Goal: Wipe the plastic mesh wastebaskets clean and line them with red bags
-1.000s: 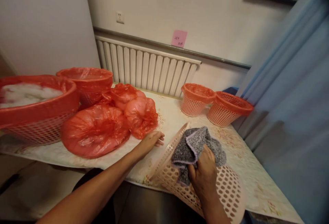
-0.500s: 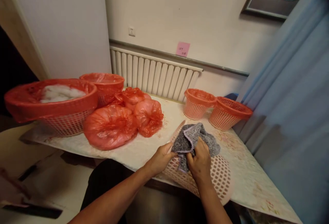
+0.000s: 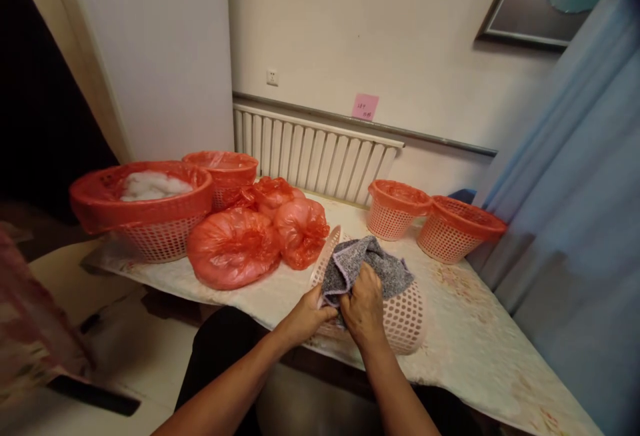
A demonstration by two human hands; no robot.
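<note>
A pale pink perforated plastic basket (image 3: 407,316) lies tipped on its side at the table's front edge, its rim turned to the left. My left hand (image 3: 306,316) is closed on that rim. Over the basket's side is bunched a grey cloth (image 3: 367,256) with a lilac stitched edge. My right hand (image 3: 364,304) grips the cloth and presses it against the basket; its fingertips are partly hidden in the folds.
On the left stand a basket lined with red plastic (image 3: 165,236) holding white stuffing and another lined basket (image 3: 235,176). Tied red bags (image 3: 235,249) lie beside them. Two smaller lined baskets (image 3: 393,213) stand at the back right, near a blue curtain (image 3: 565,209).
The basket has turned and shifted a little in my left hand, so its rim shows more. My right hand has moved with the cloth along its side. The camera view has swung left.
</note>
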